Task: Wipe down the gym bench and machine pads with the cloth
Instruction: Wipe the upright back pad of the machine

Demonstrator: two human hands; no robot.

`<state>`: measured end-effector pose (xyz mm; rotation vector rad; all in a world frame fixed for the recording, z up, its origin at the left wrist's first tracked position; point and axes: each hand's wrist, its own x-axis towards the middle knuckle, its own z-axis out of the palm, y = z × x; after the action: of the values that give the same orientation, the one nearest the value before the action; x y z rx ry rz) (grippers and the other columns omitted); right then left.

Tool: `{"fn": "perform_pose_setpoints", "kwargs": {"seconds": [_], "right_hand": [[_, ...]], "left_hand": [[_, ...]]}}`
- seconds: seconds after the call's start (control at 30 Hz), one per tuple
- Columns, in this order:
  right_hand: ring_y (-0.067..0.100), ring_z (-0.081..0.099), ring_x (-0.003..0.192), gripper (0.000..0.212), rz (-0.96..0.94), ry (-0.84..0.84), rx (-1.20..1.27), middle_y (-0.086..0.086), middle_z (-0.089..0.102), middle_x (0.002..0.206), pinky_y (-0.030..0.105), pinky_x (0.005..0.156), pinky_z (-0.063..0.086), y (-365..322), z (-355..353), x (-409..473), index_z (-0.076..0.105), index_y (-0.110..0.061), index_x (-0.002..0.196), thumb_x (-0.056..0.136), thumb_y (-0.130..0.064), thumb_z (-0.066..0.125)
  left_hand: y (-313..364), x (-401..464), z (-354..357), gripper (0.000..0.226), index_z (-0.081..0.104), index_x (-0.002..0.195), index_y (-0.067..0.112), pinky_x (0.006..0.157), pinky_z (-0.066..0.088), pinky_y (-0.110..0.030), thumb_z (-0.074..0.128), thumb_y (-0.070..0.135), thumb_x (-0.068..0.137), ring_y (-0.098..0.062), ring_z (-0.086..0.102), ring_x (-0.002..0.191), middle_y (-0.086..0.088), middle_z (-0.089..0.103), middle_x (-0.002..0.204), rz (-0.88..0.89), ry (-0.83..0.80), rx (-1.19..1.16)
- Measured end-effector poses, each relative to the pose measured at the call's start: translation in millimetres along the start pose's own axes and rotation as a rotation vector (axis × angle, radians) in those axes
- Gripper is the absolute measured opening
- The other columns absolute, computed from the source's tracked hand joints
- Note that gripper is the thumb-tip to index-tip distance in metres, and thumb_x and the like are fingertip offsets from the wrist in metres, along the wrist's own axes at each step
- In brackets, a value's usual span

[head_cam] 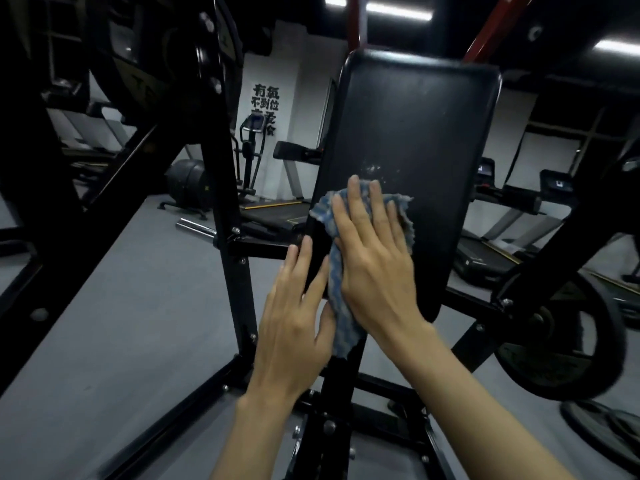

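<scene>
Dim gym: R hand (375, 261) grip spread flat, pressing blue waffle-weave cloth (337, 296) on glossy pad (412, 133).

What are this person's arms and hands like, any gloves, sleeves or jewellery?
Both are bare. The left hand and the right hand wear no gloves, and no rings or watch show. The forearms are uncovered down to the frame's lower edge, so no sleeve is in view. The fingers are slim, with short, plain nails.
</scene>
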<state>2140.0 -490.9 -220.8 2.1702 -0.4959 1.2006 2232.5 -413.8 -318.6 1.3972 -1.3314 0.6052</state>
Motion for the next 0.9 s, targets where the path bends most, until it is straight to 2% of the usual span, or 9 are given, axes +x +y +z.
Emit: {"fn": "perform_pose_setpoints", "kwargs": {"seconds": [0.1,0.2,0.33,0.4,0.5,0.63,0.8,0.9], "right_hand": [[0.03,0.008,0.155,0.056,-0.041,0.013,-0.004,0.013,0.016,0.167,0.046,0.123,0.023,12,-2,-17,0.029,-0.01,0.157,0.104,-0.018,0.046],[0.037,0.024,0.15,0.054,-0.027,0.103,0.005,0.017,0.031,0.157,0.053,0.117,0.031,25,-4,-30,0.043,-0.008,0.151,0.099,-0.014,0.056],[0.033,0.037,0.144,0.045,-0.113,0.126,-0.018,0.013,0.051,0.145,0.044,0.116,0.035,14,-3,4,0.052,-0.007,0.144,0.1,-0.009,0.056],[0.031,0.039,0.144,0.04,-0.185,0.134,-0.02,0.01,0.054,0.146,0.043,0.114,0.037,16,-6,18,0.055,-0.009,0.141,0.102,-0.012,0.055],[0.03,0.035,0.148,0.041,-0.242,0.111,-0.095,0.007,0.046,0.155,0.046,0.113,0.037,32,-11,1,0.053,-0.011,0.144,0.104,-0.016,0.055],[0.031,0.035,0.147,0.047,-0.219,0.089,-0.063,0.01,0.036,0.16,0.045,0.108,0.044,36,-11,-17,0.046,-0.006,0.148,0.102,-0.006,0.054],[0.029,0.029,0.15,0.056,-0.223,-0.045,-0.026,0.006,0.023,0.166,0.046,0.116,0.034,12,1,21,0.033,-0.012,0.156,0.102,-0.015,0.048],[0.027,0.024,0.152,0.055,-0.214,-0.033,-0.062,0.005,0.023,0.166,0.045,0.115,0.035,26,-6,1,0.034,-0.012,0.156,0.103,-0.017,0.05]], "left_hand": [[0,-1,2,0.07,0.027,0.161,0.016,0.121,0.032,-0.055,0.06,0.011,0.099,-0.019,0.007,0.159,0.001,0.009,0.172,0.012,0.002,0.001],[-2,-2,4,0.07,0.028,0.16,0.015,0.118,0.037,-0.056,0.06,0.009,0.098,-0.02,0.009,0.159,0.0,0.011,0.172,0.017,0.017,0.001],[-6,-3,5,0.066,0.027,0.16,0.015,0.117,0.039,-0.055,0.054,0.014,0.099,-0.021,0.011,0.159,-0.001,0.012,0.172,0.039,0.008,0.033],[-8,-3,4,0.066,0.028,0.16,0.016,0.116,0.04,-0.054,0.054,0.012,0.1,-0.021,0.012,0.158,-0.001,0.012,0.172,0.049,0.008,0.04],[-9,-3,3,0.071,0.03,0.16,0.015,0.114,0.043,-0.053,0.061,0.005,0.096,-0.021,0.014,0.158,0.001,0.013,0.171,0.052,0.012,0.035],[-4,-4,5,0.073,0.03,0.16,0.015,0.116,0.043,-0.047,0.063,0.005,0.095,-0.019,0.011,0.158,0.001,0.012,0.172,0.03,0.019,0.009],[-2,-3,6,0.069,0.03,0.159,0.014,0.117,0.041,-0.046,0.061,0.009,0.098,-0.019,0.013,0.158,0.002,0.012,0.172,0.014,0.022,-0.007],[-1,-2,4,0.068,0.031,0.159,0.015,0.12,0.037,-0.043,0.061,0.009,0.098,-0.018,0.012,0.158,0.002,0.012,0.171,0.014,0.021,-0.003]]}}
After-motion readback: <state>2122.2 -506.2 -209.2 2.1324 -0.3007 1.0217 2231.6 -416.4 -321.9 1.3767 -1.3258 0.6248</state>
